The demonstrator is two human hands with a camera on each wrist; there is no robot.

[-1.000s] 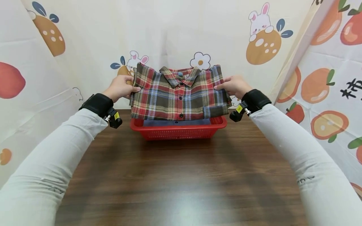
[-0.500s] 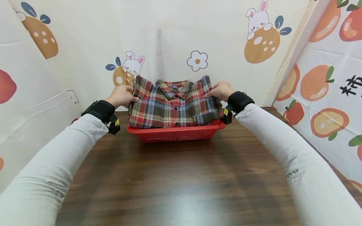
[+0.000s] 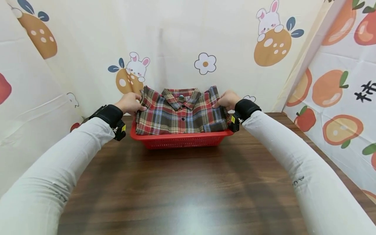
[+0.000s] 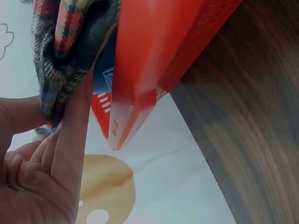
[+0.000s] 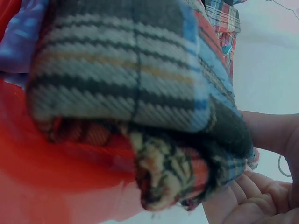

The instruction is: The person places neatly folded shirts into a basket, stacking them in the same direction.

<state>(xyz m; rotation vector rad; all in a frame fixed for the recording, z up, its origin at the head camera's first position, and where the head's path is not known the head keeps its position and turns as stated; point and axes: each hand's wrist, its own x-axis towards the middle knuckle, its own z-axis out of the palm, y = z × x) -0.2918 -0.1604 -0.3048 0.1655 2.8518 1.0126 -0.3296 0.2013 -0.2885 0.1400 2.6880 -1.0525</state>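
A folded plaid shirt, collar up and buttoned, sits at the red plastic basket, its front edge just above the near rim. My left hand pinches the shirt's left edge, thumb on top and fingers beneath, as the left wrist view shows. At the opposite edge my right hand grips the folded layers between thumb and fingers. Blue cloth shows inside the basket under the shirt in the left wrist view. The basket's inside is mostly hidden by the shirt.
The basket stands on a dark wooden table, near its back edge. Behind hangs a pale printed curtain with rabbits and a flower. Another printed sheet with fruit closes off the right side.
Both hands have lowered the plaid shirt into the basket's opening, covering the blue cloth in the head view. The camera view has shifted slightly.
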